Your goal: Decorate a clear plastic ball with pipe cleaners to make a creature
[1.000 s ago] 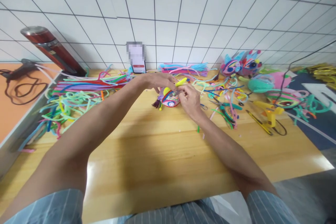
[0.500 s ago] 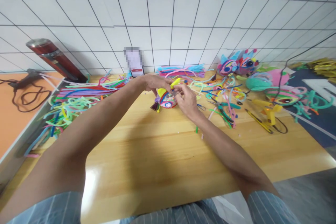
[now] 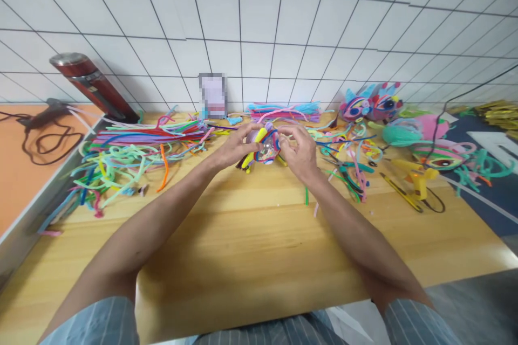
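Both my hands hold a small colourful pipe-cleaner figure (image 3: 266,146) just above the wooden table (image 3: 251,237), near its far middle. My left hand (image 3: 233,146) grips its left side, fingers curled round it by a yellow pipe cleaner. My right hand (image 3: 298,152) grips the right side, fingers bent over the top. The figure shows red, blue and yellow loops and a dark tassel at its lower left.
A heap of loose pipe cleaners (image 3: 133,153) lies at the left. A red flask (image 3: 91,86) leans at the wall. A phone (image 3: 212,96) stands at the back. A yellow glue gun (image 3: 415,175), pliers (image 3: 348,175) and finished figures (image 3: 370,101) lie at the right.
Both hands have turned the figure and now cup it from either side. The yellow pipe cleaner that stuck up now lies along the figure's left side.
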{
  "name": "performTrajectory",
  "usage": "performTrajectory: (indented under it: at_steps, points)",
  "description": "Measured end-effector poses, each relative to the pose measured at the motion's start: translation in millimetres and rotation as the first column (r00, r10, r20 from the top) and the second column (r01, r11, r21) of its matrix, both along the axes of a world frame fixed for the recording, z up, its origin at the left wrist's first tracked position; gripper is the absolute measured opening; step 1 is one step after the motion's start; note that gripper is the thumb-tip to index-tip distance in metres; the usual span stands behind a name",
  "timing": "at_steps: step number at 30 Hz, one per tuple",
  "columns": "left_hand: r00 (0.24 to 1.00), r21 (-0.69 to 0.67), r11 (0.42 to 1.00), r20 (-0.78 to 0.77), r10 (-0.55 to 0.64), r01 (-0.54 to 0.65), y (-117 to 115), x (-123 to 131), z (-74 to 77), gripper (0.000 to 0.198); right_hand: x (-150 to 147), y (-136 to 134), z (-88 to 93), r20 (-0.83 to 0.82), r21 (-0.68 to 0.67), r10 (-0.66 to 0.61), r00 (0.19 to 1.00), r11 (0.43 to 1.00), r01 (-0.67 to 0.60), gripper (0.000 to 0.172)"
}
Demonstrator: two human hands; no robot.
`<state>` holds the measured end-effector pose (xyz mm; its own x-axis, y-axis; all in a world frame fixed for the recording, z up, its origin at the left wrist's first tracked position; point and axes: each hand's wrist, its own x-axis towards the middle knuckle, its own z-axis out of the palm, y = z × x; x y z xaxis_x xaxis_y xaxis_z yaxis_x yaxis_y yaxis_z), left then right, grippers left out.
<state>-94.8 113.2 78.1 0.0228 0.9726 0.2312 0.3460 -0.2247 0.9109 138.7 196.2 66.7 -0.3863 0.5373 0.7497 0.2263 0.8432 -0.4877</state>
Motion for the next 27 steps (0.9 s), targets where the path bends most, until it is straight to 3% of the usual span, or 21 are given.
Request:
performTrajectory:
  at_steps: [12,27]
  points:
    - [0.999,0.002,0.999,0.010,-0.039,0.039,-16,7,-18.9,0.063,-5,-5,0.5,0.106,-0.141,-0.010,0.994,0.990,0.025,0.010]
    - [0.996,-0.017,0.996,0.024,-0.088,0.088,-21,10,-14.6,0.065,-9,1,-1.9,0.156,-0.132,-0.056,0.986,0.988,0.077,0.010]
